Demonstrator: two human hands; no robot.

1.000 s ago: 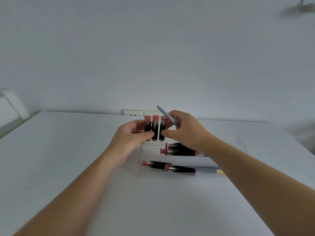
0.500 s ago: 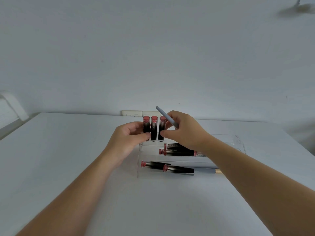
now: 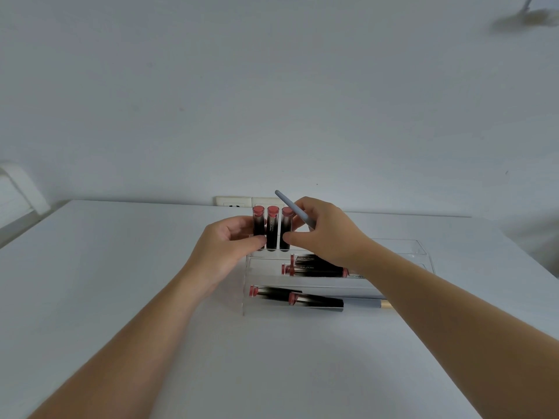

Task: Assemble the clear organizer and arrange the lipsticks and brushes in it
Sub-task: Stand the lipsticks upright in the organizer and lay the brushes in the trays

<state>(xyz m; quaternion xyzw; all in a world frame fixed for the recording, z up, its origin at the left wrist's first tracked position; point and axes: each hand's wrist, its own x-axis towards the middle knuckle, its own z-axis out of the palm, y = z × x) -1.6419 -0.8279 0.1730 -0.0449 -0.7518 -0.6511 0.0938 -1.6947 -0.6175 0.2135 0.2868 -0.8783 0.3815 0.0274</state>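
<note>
A clear stepped organizer (image 3: 314, 284) stands on the white table (image 3: 121, 282). Three black lipsticks with pink tops (image 3: 272, 228) stand upright side by side at its back left. My left hand (image 3: 225, 252) grips them from the left, thumb on the front. My right hand (image 3: 328, 232) touches the rightmost one with its thumb and holds a grey brush handle (image 3: 292, 208) slanting up to the left. Two lipsticks (image 3: 314, 269) lie on the middle step. Two more lipsticks (image 3: 296, 297) and a grey and gold brush (image 3: 367, 303) lie on the front step.
A white wall rises behind the table, with a socket plate (image 3: 234, 202) at the table's far edge. A white slanted object (image 3: 21, 186) shows at the far left. My right forearm crosses over the organizer's right half.
Both hands and the three upright lipsticks have stayed almost in place; my thumbs have closed slightly on the lipsticks. The brush handle keeps its slant.
</note>
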